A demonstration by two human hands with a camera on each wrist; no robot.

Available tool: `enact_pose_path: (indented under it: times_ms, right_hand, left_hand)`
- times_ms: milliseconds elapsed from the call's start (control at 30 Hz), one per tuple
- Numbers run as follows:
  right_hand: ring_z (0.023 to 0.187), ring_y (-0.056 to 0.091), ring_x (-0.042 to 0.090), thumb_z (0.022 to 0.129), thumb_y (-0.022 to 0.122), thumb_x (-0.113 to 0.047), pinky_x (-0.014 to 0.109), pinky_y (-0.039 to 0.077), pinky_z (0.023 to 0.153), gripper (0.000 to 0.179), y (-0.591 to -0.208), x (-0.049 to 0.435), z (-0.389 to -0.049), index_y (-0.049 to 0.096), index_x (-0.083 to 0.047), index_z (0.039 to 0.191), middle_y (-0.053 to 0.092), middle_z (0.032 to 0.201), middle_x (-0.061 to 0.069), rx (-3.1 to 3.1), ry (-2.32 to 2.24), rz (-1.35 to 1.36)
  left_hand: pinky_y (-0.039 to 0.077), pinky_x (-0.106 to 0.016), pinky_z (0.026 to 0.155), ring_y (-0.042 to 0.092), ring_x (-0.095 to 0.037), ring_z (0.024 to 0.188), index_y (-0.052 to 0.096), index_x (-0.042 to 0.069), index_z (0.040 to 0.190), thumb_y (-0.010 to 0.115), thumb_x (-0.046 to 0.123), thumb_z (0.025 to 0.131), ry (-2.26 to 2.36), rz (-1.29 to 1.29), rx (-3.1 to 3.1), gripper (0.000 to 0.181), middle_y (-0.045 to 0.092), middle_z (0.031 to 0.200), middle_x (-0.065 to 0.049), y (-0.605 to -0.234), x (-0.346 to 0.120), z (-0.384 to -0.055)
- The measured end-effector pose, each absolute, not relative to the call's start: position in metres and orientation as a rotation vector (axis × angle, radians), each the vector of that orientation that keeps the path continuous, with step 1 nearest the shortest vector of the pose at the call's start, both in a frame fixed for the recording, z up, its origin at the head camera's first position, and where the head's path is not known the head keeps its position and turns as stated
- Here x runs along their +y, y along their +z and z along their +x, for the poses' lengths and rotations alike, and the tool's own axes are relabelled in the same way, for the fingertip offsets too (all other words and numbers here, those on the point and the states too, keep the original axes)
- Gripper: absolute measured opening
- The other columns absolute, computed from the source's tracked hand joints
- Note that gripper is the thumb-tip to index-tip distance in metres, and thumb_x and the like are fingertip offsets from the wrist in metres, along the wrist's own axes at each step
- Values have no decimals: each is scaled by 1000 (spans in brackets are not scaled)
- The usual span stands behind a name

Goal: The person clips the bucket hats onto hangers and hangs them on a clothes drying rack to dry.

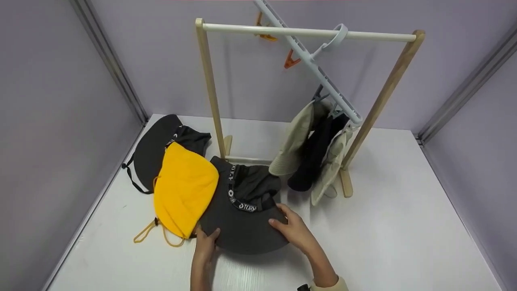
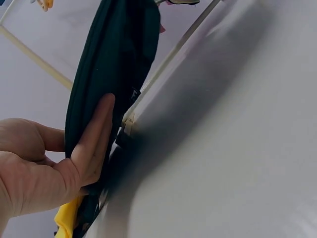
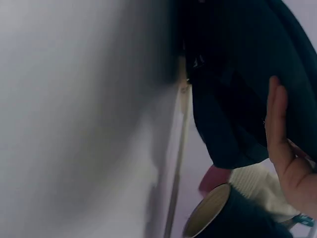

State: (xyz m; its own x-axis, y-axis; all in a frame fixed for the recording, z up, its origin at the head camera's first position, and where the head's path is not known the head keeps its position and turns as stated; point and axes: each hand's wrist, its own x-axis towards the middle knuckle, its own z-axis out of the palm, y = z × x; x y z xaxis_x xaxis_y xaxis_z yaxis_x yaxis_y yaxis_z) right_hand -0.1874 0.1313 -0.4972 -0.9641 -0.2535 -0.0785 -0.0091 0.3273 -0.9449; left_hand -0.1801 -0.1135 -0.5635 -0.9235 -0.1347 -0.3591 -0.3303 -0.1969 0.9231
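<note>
Both my hands hold a dark grey wide-brimmed sun hat (image 1: 250, 234) by its brim, low over the white table. My left hand (image 1: 205, 244) pinches the front left of the brim, thumb on top; the left wrist view has its straight fingers under the hat (image 2: 114, 54). At the right edge my right hand (image 1: 297, 230) grips the brim the same way, fingers beneath in the right wrist view. The hat's soft crown and lettered inner band (image 1: 244, 207) face up. A yellow hat (image 1: 185, 186) with a drawcord lies against its left side, close to my left hand.
Another dark hat (image 1: 149, 149) with a chin strap lies at the back left. Behind stands a wooden-legged rack (image 1: 379, 101) with a white clip hanger (image 1: 303, 52) hooked on its bar. Beige (image 1: 295, 141), black (image 1: 313, 161) and cream (image 1: 333, 157) hats hang from the hanger's near end.
</note>
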Motion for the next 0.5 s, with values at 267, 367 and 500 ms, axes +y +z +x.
enact_pose_path:
  times_ms: [267, 367, 500]
  right_hand:
    - [111, 49, 30, 90, 61, -23, 48, 36, 91, 51, -476, 129, -178, 44, 0, 133, 53, 123, 16, 2484, -1629, -380]
    - [111, 49, 30, 90, 61, -23, 48, 36, 91, 51, -473, 129, -177, 45, -2, 133, 53, 124, 16, 2509, -1605, -416]
    - [113, 48, 31, 89, 62, -24, 49, 35, 91, 51, -469, 130, -174, 46, -2, 132, 51, 125, 18, 2538, -1581, -436]
  left_hand:
    - [14, -48, 104, 9, -44, 131, -10, -13, 138, 40, -1, 93, 2354, -526, 1818, 68, -1, 143, -35, -568, -104, -179]
    - [14, -48, 104, 10, -45, 131, -10, -14, 137, 40, 0, 93, 2375, -549, 1770, 68, 1, 142, -36, -569, -101, -179]
    - [16, -48, 104, 12, -45, 130, -10, -12, 138, 38, -3, 93, 2483, -519, 1613, 66, 3, 142, -36, -570, -95, -179]
